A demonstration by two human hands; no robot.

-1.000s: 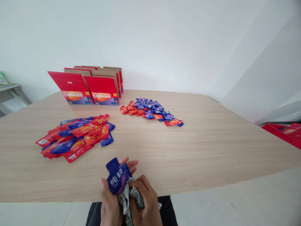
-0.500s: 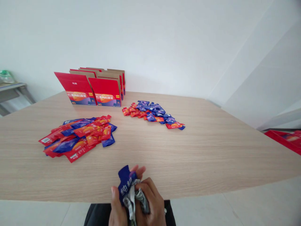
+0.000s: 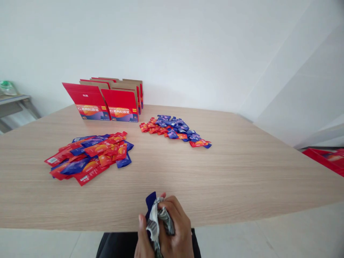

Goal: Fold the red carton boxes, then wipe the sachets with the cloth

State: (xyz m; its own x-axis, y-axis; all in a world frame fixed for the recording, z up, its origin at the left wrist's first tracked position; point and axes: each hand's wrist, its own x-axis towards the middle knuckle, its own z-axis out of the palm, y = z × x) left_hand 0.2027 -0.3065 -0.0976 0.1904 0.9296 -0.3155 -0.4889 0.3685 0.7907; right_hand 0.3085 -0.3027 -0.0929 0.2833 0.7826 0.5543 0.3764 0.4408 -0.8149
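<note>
Over the table's front edge, my left hand (image 3: 143, 236) holds a blue sachet (image 3: 151, 201), whose notched end sticks up above my thumb. Most of the sachet is covered. My right hand (image 3: 177, 229) is closed around a crumpled grey-and-white striped cloth (image 3: 156, 222) and presses it against the sachet's face. On the left of the table lies a pile of red and blue sachets (image 3: 91, 154). A second heap of red and blue sachets (image 3: 174, 129) lies farther back, near the middle.
Several open red cardboard boxes (image 3: 119, 102) stand in rows at the back left. A red container (image 3: 325, 159) with red items sits beyond the right edge. A side table (image 3: 14, 98) stands far left. A white wall rises behind the table (image 3: 228, 172).
Both hands have shifted slightly right with the sachet. The cloth now covers the sachet's printed face, which showed white lettering before. The piles and boxes have stayed put.
</note>
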